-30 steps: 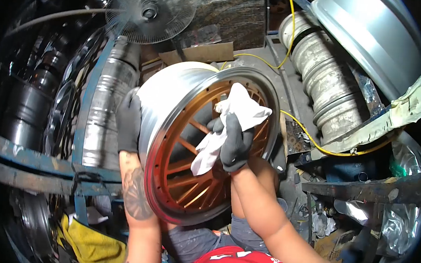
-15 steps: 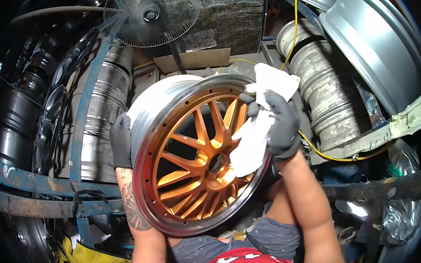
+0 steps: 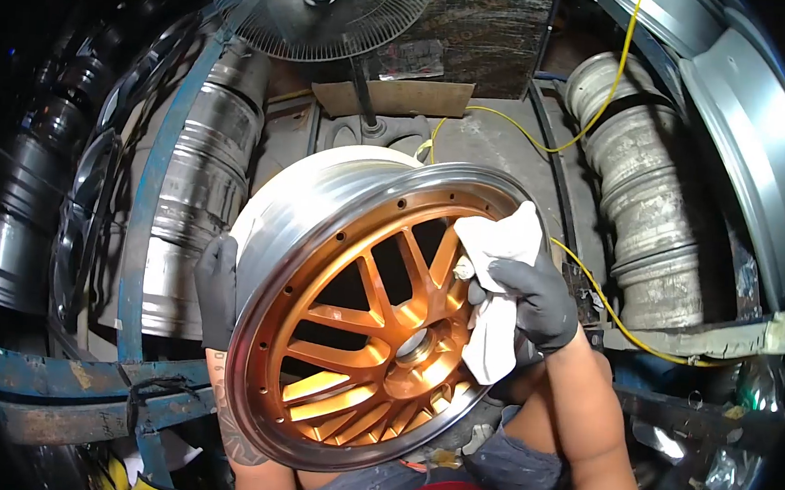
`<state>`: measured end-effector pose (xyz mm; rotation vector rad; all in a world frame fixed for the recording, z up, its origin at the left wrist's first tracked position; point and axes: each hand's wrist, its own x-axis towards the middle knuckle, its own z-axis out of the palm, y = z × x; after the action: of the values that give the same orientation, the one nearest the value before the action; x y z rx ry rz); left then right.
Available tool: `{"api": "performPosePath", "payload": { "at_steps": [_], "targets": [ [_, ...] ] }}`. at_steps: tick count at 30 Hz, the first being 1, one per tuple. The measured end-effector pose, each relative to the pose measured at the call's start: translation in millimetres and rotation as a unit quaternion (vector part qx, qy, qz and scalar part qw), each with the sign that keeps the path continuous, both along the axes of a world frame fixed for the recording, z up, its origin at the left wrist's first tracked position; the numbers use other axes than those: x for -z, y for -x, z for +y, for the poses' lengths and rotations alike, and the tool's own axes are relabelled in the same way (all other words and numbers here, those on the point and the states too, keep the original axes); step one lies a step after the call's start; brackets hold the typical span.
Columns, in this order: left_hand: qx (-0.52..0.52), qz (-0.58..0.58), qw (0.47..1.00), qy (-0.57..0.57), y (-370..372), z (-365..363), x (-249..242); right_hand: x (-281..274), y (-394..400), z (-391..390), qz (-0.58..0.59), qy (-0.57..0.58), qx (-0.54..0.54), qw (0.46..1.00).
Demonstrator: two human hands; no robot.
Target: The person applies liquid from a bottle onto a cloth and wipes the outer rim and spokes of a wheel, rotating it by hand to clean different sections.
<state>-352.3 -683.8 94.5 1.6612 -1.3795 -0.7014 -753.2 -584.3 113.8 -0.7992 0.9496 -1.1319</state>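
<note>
A car wheel rim [image 3: 319, 314] with copper-gold spokes and a polished silver lip leans tilted over my lap, its face turned toward me. My left hand [image 3: 217, 289], in a black glove, grips the rim's outer barrel on the left side, fingers curled against it. In my gloved right hand [image 3: 539, 303] is a bunched white cloth [image 3: 494, 329]. The cloth hangs over the right part of the rim face, overlapping the lip and spokes there. Part of the right fingers is hidden behind the cloth.
A fan [image 3: 321, 8] stands beyond the rim. Stacked silver rims [image 3: 202, 204] line the left behind a blue metal frame [image 3: 141, 255]; dusty rims [image 3: 648, 199] stand in a row on the right. A yellow cable [image 3: 602, 307] runs along the right side. A large silver rim [image 3: 738, 123] is at upper right.
My right hand and the cloth have moved lower across the rim's right side. The rim has turned and tilted somewhat, and my view has shifted. The left hand keeps its hold.
</note>
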Motion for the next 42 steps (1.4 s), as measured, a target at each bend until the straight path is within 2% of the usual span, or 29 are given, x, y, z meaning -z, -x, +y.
{"api": "performPosePath", "payload": {
  "at_steps": [1,4,5,8,9,10,12,15,17,20,22,23,24,25,27,28,29,30,31,33,34,35,36,37,38,39,40,41,42],
  "targets": [
    [-0.002,0.001,1.000,-0.001,1,1,1,0,-5,0,-0.054,-0.003,0.030,0.998],
    [-0.006,0.004,1.000,-0.003,1,5,2,41,-16,1,-0.109,0.054,0.119,0.986],
    [-0.008,0.005,1.000,-0.003,1,6,2,44,-14,-3,-0.198,0.038,0.092,0.975],
    [-0.008,0.003,1.000,0.002,0,7,3,45,-27,-5,-0.207,0.022,0.158,0.965],
    [-0.007,0.004,1.000,0.005,0,6,3,42,-36,-1,-0.031,0.127,0.173,0.976],
    [-0.007,0.004,1.000,0.008,0,7,2,34,-34,-4,-0.143,0.096,0.132,0.976],
    [-0.007,0.004,1.000,0.011,2,9,1,27,-42,5,-0.164,0.113,0.164,0.966],
    [-0.008,0.004,1.000,0.013,2,7,3,37,-40,11,-0.066,0.208,0.199,0.955],
    [-0.007,0.004,1.000,0.017,3,6,2,29,-40,12,0.056,0.352,0.212,0.910],
    [-0.006,0.014,1.000,0.020,6,9,2,28,-31,14,0.090,0.440,0.218,0.866],
    [-0.006,0.019,1.000,0.023,7,13,6,27,-31,19,0.041,0.397,0.205,0.894],
    [-0.004,0.024,0.999,0.026,9,13,8,25,-33,15,-0.023,0.332,0.229,0.915],
    [-0.003,0.028,0.999,0.030,11,13,10,18,-26,9,-0.171,0.173,0.182,0.953],
    [0.000,0.032,0.999,0.035,13,13,12,26,-23,0,-0.140,0.197,0.196,0.950],
    [-0.009,0.033,0.998,0.051,16,16,16,28,-22,-15,-0.175,0.191,0.188,0.947],
    [-0.022,0.020,0.997,0.065,17,19,18,27,-20,-23,-0.239,0.162,0.166,0.943],
    [-0.045,-0.039,0.994,0.096,19,25,19,26,-18,-28,-0.234,0.185,0.145,0.943],
    [-0.056,-0.096,0.992,0.057,24,38,1,39,-22,-30,-0.100,0.256,0.198,0.941],
    [-0.038,-0.119,0.991,0.045,12,41,6,52,-27,-32,0.036,0.306,0.265,0.914],
    [-0.019,-0.130,0.989,0.067,10,38,-2,42,-24,-38,-0.134,0.245,0.209,0.937],
    [-0.014,-0.127,0.988,0.084,15,38,-11,34,-21,-33,-0.235,0.199,0.145,0.940],
    [0.015,-0.067,0.995,0.070,7,36,0,42,-25,-35,-0.060,0.307,0.199,0.929],
    [0.041,-0.007,0.997,0.058,-9,33,16,49,-30,-35,0.114,0.404,0.239,0.875],
    [0.066,0.053,0.995,0.053,-27,25,32,46,-34,-33,0.254,0.454,0.273,0.809],
    [0.092,0.113,0.988,0.055,-42,12,43,33,-34,-29,0.314,0.493,0.248,0.773],
    [0.074,0.090,0.993,0.019,-36,5,27,32,-38,-28,0.219,0.444,0.209,0.843],
    [0.057,0.067,0.996,-0.018,-30,-1,12,29,-39,-25,0.170,0.389,0.180,0.887],
    [0.042,0.043,0.997,-0.055,-24,-8,-4,26,-42,-19,0.137,0.326,0.150,0.923],
    [0.043,0.023,0.998,-0.045,-21,-4,-7,24,-45,-13,0.124,0.285,0.131,0.942]
  ]
}}
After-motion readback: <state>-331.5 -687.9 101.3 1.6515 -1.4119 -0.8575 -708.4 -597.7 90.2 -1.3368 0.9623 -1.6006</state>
